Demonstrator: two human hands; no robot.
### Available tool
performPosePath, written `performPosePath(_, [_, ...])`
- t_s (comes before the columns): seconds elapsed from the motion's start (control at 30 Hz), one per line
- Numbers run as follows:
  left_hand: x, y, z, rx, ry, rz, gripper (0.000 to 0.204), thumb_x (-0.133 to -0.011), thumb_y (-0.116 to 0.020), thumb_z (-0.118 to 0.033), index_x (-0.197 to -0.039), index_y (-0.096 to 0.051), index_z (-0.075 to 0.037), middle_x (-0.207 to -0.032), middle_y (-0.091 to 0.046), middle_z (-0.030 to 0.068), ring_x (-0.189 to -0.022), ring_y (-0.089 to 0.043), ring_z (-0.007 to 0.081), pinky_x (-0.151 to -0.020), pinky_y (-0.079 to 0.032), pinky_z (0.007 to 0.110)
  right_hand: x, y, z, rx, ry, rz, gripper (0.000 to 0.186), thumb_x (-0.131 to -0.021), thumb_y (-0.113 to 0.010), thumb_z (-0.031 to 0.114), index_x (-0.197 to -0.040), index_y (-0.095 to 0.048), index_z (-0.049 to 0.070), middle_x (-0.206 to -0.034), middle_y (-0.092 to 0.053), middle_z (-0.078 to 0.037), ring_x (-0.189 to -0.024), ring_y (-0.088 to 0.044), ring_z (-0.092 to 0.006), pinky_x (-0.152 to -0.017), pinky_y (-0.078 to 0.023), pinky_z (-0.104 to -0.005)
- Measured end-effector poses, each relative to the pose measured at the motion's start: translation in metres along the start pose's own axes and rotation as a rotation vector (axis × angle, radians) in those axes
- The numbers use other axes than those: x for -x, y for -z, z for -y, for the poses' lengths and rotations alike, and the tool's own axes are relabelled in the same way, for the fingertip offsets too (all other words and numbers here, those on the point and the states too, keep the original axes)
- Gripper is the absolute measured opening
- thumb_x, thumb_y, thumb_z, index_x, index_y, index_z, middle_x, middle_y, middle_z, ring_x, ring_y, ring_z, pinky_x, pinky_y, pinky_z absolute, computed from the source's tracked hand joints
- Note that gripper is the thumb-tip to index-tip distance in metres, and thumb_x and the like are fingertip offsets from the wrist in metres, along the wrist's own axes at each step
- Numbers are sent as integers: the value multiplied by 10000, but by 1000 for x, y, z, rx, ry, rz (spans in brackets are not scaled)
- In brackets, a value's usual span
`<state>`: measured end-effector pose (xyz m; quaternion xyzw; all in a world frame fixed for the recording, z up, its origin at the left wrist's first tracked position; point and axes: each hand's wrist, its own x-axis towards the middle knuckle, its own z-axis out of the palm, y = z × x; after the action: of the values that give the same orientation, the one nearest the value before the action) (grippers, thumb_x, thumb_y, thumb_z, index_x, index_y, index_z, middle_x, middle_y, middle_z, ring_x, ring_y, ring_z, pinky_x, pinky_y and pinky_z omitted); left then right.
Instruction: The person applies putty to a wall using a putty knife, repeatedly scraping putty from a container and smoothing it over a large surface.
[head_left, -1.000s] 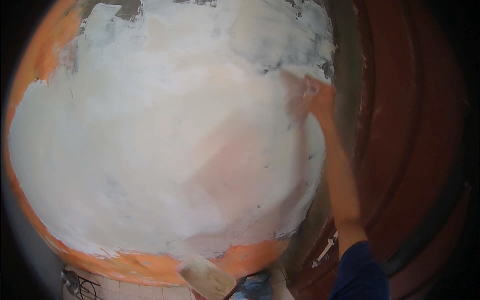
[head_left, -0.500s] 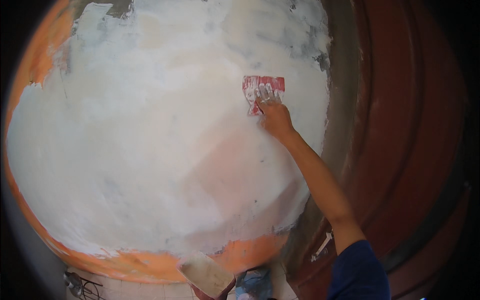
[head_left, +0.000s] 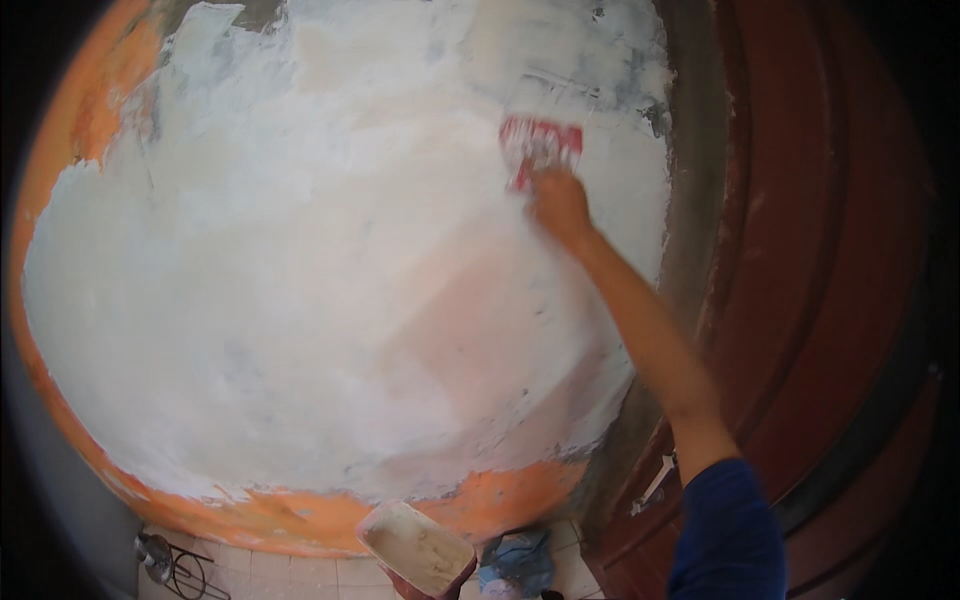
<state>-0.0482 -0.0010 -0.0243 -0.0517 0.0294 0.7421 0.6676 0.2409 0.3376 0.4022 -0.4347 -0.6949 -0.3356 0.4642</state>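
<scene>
In the upper right of the frame, the right hand (head_left: 558, 203) grips a red scraper (head_left: 540, 143) flat against the white-plastered wall (head_left: 300, 300). A putty-smeared trowel board (head_left: 418, 547) sits at bottom centre; the left hand is out of view.

one head-worn fisheye view, close to the wall (head_left: 300, 300) and facing it squarely, edges bowed; floor (head_left: 290, 575) at the bottom, door (head_left: 800, 250) at right.

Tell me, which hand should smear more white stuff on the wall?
Probably the right hand: it grips the red scraper flat against the white-coated wall. The left hand is not clearly visible; only a putty-loaded board shows at the bottom.
</scene>
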Motion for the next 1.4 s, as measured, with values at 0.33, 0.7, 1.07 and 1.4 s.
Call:
performPosePath(0.33, [14,-21,-7,-157,-67,-49,685,-844,-499,-545,-1377,-364,-135,-1376,-414,141,-1260,-391,371,-974,-261,698,-18,100,7,-29,-243,-323,293,-660,-647,65,-948,-699,52,-878,-657,-195,-771,-648,-343,-732,-514,-393])
performPosePath(0.7, [-7,23,-16,199,52,65,682,-831,-526,-534,-1367,-380,-140,-1360,-430,129,-1247,-397,352,-985,-213,705,86,10,28,-31,73,-33,475,-620,-678,105,-1092,-636,67,-1041,-653,-155,-924,-638,-304,-779,-525,-397])
performPosePath(1.07, [-3,-36,12,5,-20,38,710,-807,-556,-525,-1383,-378,-150,-1391,-421,98,-1300,-350,326,-1024,-184,665,-109,100,-50,72,97,-360,296,-673,-631,170,-960,-695,140,-954,-670,-107,-832,-631,-318,-766,-502,-394])
performPosePath(1.4, [-16,-8,4,-73,-25,28,687,-828,-551,-502,-1376,-378,-125,-1399,-408,104,-1304,-354,317,-1050,-168,647,65,36,32,21,190,-7,330,-677,-685,163,-1006,-684,138,-984,-669,-112,-865,-651,-269,-748,-524,-379])
